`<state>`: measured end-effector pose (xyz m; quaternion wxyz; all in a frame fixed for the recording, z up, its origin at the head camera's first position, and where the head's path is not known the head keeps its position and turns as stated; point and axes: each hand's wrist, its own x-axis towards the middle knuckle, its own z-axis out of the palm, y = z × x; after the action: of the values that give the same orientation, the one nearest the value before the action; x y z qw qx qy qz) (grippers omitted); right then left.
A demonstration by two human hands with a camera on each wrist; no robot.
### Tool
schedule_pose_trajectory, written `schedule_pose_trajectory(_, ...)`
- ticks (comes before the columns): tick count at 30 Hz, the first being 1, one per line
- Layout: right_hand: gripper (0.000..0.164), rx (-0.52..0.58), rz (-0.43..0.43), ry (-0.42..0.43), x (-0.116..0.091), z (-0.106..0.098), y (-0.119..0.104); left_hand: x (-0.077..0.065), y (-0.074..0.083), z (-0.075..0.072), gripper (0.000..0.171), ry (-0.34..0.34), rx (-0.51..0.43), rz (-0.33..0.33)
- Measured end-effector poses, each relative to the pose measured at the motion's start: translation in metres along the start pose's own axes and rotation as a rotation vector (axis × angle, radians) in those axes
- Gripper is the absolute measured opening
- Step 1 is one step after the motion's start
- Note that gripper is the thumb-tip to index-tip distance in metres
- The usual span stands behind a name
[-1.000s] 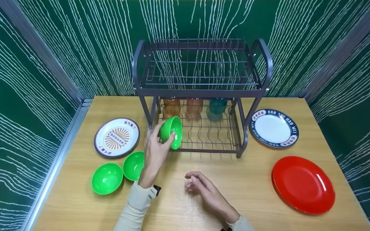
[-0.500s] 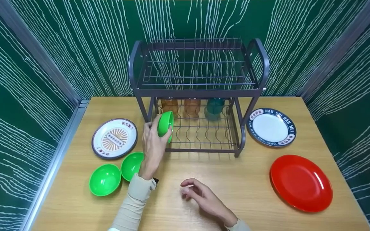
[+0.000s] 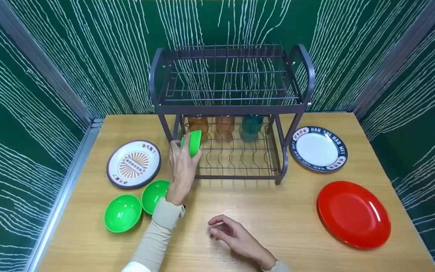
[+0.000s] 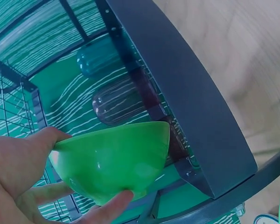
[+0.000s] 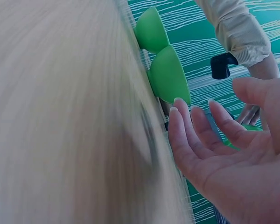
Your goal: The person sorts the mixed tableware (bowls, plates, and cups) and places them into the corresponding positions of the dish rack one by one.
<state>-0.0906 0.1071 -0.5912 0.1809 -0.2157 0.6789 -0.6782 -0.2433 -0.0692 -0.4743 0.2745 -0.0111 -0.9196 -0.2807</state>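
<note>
My left hand (image 3: 182,162) grips a green bowl (image 3: 195,143), thumb at the rim and fingers around its outside. The bowl is tipped on its side over the left end of the lower tier of a dark two-tier dish rack (image 3: 227,176). In the left wrist view the bowl (image 4: 112,158) shows its smooth outer wall and foot, close to the rack's dark side rail (image 4: 186,88). My right hand (image 3: 236,238) hovers over the table in front of the rack with fingers loosely bent, holding nothing; the right wrist view shows its palm (image 5: 233,163) bare.
Two more green bowls (image 3: 123,213) sit at the left, below a patterned white plate (image 3: 133,164). At the right lie a blue-rimmed plate (image 3: 319,149) and a red plate (image 3: 353,214). Behind the lower tier stand orange cups (image 3: 225,124) and a teal cup (image 3: 252,124).
My left hand has moved the bowl slightly left and back into the rack's lower tier, turning its opening away from view. The right hand has drifted a little left and toward me.
</note>
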Motion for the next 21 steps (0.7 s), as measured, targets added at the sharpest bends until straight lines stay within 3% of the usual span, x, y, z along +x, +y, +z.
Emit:
schedule_pose_trajectory(4,0.028,-0.012,0.008,-0.007,0.000,-0.001,0.002,0.000,-0.002,0.003,0.055,-0.020,0.049,0.007)
schedule_pose_trajectory(10,0.026,-0.032,0.017,-0.006,0.000,-0.002,0.003,-0.002,-0.006,0.010,0.058,0.007,0.098,0.060)
schedule_pose_trajectory(21,0.025,-0.025,-0.007,0.002,-0.001,0.000,0.003,-0.004,-0.010,0.018,0.056,-0.011,0.115,0.035)
